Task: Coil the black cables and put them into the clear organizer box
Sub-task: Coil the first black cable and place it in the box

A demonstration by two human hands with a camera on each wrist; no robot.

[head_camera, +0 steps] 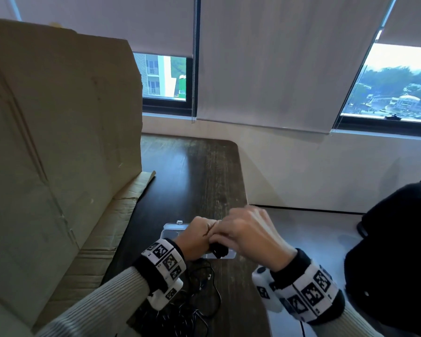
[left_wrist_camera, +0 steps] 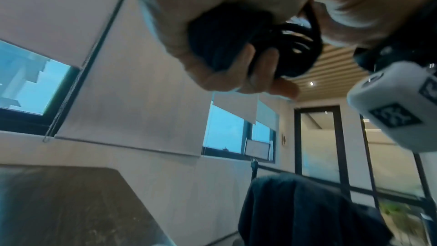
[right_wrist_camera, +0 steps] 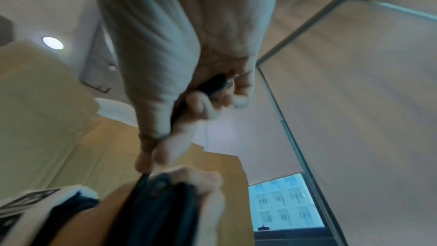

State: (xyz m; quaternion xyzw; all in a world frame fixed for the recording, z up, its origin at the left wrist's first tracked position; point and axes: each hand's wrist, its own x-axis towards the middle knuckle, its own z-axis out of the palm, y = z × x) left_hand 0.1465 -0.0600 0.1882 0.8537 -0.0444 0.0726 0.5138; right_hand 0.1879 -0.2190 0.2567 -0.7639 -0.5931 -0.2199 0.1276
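Both hands meet above the clear organizer box (head_camera: 172, 227) on the dark table. My left hand (head_camera: 197, 237) grips a coiled bundle of black cable (head_camera: 219, 250); in the left wrist view its fingers (left_wrist_camera: 262, 70) curl round the coil (left_wrist_camera: 288, 48). My right hand (head_camera: 247, 233) touches the left and pinches a strand of the same cable; the right wrist view shows the black cable (right_wrist_camera: 212, 85) running through its curled fingers (right_wrist_camera: 201, 104) down to the coil (right_wrist_camera: 165, 205). More loose black cables (head_camera: 202, 291) lie tangled on the table near me. The hands hide most of the box.
A large cardboard box (head_camera: 58, 142) stands along the left, its flap on the dark wooden table (head_camera: 199, 171). A white desk surface (head_camera: 314, 239) adjoins on the right, with a black chair or garment (head_camera: 399, 251) beyond it. Windows with blinds line the far wall.
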